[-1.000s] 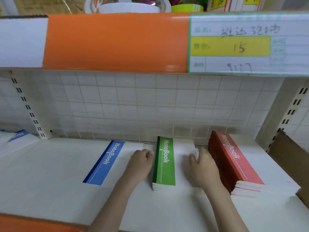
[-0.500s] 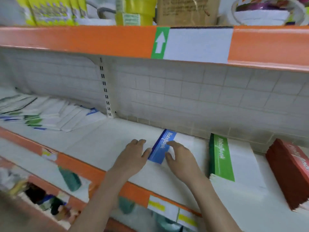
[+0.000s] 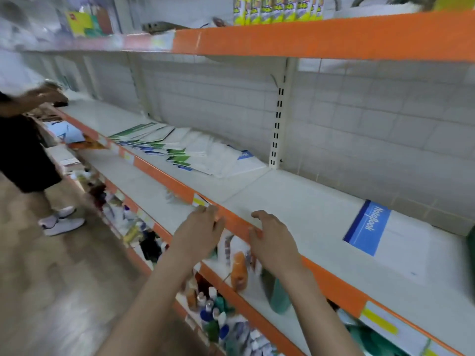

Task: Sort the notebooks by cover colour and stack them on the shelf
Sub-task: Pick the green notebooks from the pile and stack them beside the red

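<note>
Shop shelving with orange edge strips, white shelf point(image 3: 295, 201) at chest height.
Both hands hold nothing: the left hand point(image 3: 198, 233) and right hand point(image 3: 273, 241) hover at the shelf's front edge, fingers loosely spread. The blue notebook point(image 3: 370, 227) lies flat to the right, long axis running front to back, spine to the left. An unsorted pile of notebooks point(image 3: 180, 150) lies farther left, blurred; a bystander point(image 3: 23, 150) is cut off there.
</note>
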